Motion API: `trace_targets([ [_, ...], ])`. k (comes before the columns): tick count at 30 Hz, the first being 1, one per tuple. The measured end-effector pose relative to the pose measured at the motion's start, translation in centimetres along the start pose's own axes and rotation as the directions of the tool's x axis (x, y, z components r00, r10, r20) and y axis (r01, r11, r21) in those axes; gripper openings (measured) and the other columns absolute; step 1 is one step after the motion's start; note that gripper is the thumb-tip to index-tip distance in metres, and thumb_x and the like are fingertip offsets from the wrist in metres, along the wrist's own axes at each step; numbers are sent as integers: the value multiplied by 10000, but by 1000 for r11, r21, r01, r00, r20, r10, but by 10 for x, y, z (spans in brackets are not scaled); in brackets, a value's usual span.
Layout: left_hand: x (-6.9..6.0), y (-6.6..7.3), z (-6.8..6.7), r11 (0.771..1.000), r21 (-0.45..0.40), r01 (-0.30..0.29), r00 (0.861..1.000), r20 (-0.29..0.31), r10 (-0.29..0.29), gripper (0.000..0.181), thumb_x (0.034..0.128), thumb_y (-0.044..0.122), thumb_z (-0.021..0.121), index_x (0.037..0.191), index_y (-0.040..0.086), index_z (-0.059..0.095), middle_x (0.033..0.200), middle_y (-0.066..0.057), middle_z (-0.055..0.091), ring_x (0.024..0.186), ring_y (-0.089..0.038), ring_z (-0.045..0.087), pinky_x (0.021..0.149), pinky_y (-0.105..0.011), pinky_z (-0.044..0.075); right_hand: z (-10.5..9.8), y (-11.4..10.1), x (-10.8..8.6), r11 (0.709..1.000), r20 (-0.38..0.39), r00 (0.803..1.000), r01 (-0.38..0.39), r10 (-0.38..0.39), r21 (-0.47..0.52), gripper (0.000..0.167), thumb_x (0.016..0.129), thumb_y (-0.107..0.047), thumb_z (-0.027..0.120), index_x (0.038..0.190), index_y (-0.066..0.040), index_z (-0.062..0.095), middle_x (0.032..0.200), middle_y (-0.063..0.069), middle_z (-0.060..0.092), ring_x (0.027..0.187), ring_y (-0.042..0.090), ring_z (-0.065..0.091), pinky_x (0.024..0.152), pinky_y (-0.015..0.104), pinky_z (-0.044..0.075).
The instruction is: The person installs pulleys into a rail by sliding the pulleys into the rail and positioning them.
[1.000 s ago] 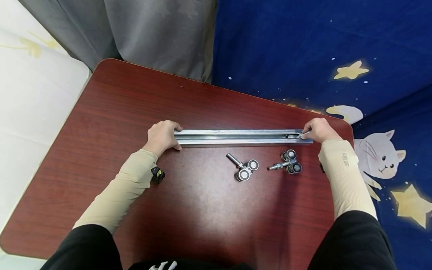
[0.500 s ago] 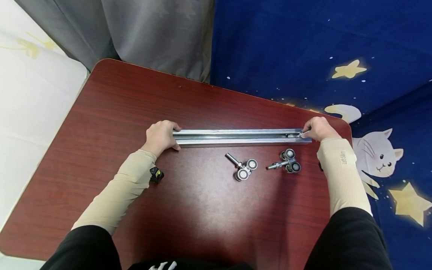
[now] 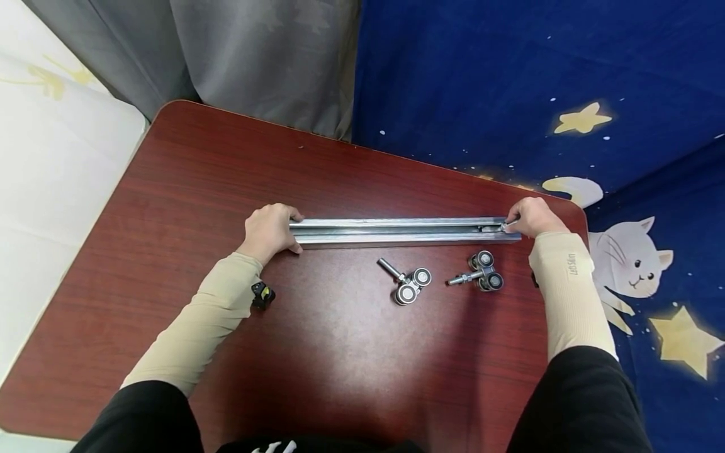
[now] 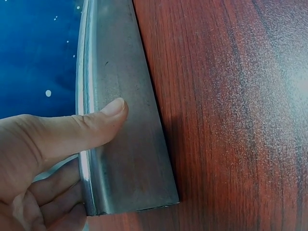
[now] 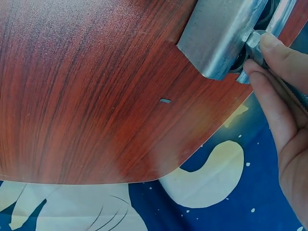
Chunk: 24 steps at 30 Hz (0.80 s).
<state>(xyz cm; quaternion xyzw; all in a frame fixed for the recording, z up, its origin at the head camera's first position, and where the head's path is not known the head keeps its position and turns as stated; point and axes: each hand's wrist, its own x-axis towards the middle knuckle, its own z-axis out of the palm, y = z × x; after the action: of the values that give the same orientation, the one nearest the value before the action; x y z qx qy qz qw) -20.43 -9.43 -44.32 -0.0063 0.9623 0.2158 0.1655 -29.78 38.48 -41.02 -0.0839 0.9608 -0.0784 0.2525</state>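
A long silver metal channel track lies across the table, its slot facing up. My left hand grips its left end; in the left wrist view the thumb presses one side wall while the other fingers are partly hidden behind the rail. At the right end, my right hand pinches the bolt and nut of a roller trolley between thumb and forefinger. Dark wheels of that trolley show inside the slot, mostly covered by the track walls.
Two more roller trolleys lie loose in front of the track, a left one and a right one, bolts pointing leftward. The brown wooden table ends at a rounded corner just beyond my right hand. Curtains hang behind it.
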Motion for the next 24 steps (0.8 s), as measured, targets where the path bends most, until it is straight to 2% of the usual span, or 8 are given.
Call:
trace_targets([
  [5,0,1,0,1000,1,1,1000,-3,-1,640,500,219,878,1096,158,654,1154,-160,603,973,-422,546,637,-502,456,1,1,1,1000,-10,1000,-2,2,-10,70,748,-53,703,792,1,701,933,212,644,762,270,538,627,391,455],
  [14,-1,4,-4,1000,4,9,1000,-9,-9,626,491,211,878,1077,163,661,1138,-162,609,968,-413,551,627,-480,459,3,3,1,999,7,999,-51,51,-10,75,748,-36,700,813,1,695,890,184,654,755,261,550,632,395,470],
  [20,-1,2,-5,1000,2,14,1000,0,-14,630,505,216,875,1093,166,654,1153,-167,600,980,-425,542,639,-498,457,1,2,2,1000,-18,1000,-23,23,-7,68,744,-38,702,798,5,695,869,183,657,746,265,546,631,402,465],
  [24,-1,1,-2,1000,-2,11,1000,20,-11,640,511,230,875,1106,165,650,1161,-162,596,984,-426,534,637,-499,454,0,3,0,1000,0,1000,2,-2,-14,60,753,-44,698,791,1,684,807,146,656,676,233,525,583,364,447],
])
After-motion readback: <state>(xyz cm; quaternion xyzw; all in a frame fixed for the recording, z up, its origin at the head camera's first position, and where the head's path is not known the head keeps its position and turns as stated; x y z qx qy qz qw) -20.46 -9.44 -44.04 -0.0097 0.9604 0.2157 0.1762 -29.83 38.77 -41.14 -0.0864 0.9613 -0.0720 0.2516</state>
